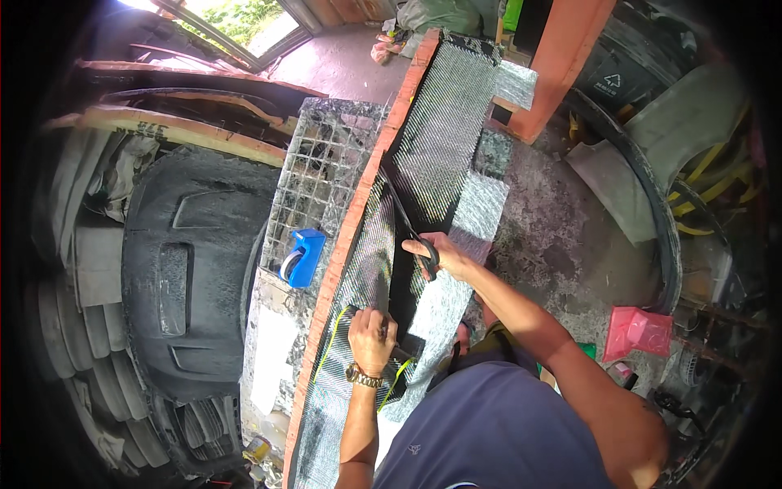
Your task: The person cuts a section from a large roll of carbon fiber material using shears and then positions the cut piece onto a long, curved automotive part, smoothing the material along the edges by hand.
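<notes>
A long strip of black-and-silver woven fabric, like carbon-fibre cloth, lies along the narrow workbench. In my right hand is a pair of scissors with dark handles. Their blades point away and to the left, along the gap between the far cloth and a nearer flap of woven cloth. My left hand is closed on this nearer flap, fingers curled down at its edge. Yellow-green edging runs beside that hand. What lies under the curled fingers is hidden.
An orange-red wooden edge borders the bench. Left of it, a blue tape dispenser rests near a wire grid. A black car-hood-shaped panel stands further left. Shiny pale sheets lie along the right side. An orange post rises far right.
</notes>
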Motion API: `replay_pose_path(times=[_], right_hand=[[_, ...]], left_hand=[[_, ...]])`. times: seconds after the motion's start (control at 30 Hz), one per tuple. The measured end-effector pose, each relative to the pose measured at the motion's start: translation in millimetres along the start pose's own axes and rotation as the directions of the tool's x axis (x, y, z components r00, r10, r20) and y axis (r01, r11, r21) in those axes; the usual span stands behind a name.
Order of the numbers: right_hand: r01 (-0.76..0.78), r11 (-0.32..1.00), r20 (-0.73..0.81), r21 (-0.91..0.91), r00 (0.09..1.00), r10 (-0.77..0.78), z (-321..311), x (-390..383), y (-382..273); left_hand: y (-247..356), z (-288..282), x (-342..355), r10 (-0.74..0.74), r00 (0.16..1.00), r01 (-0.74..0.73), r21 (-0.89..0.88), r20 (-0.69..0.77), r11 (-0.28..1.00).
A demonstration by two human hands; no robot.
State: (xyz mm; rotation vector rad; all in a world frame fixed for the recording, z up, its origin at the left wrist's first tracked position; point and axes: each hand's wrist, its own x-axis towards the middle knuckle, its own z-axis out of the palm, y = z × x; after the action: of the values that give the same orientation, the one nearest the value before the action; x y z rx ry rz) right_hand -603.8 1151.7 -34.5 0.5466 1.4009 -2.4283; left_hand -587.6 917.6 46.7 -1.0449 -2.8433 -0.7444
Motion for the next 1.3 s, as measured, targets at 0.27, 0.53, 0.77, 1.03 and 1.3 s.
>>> replay_pose_path(times=[0.27, 0.53, 0.77, 1.03, 1.3], right_hand=[[0.027, 1.0, -0.006, -0.005, 1.0, -0.027, -1, -1, 0], [-0.038, 0.999, 0.057, 0.018, 0.998, 0.037, -2, -2, 2], [-0.014, 1.0, 0.063, -0.025, 0.998, 0.015, -10, 8, -7], [0.051, 0.999, 0.01, 0.004, 0.999, -0.051, -4, 14, -15], [0.072, 0.997, -0.021, 0.019, 0.997, -0.072, -2, 16, -9]], left_hand=[[-4, 2, -3, -0.013, 1.0, 0.012, 0.03, 0.026, 0.999], [-3, -1, -1, 0.0, 1.0, 0.0, 0.016, 0.016, 1.0], [0, -3, 0, 0.005, 1.0, -0.006, -0.021, -0.029, 1.0], [0, -3, -1, -0.013, 0.999, 0.013, -0.012, -0.031, 1.0], [-2, -3, -2, -0.001, 0.999, 0.001, 0.004, -0.039, 1.0]])
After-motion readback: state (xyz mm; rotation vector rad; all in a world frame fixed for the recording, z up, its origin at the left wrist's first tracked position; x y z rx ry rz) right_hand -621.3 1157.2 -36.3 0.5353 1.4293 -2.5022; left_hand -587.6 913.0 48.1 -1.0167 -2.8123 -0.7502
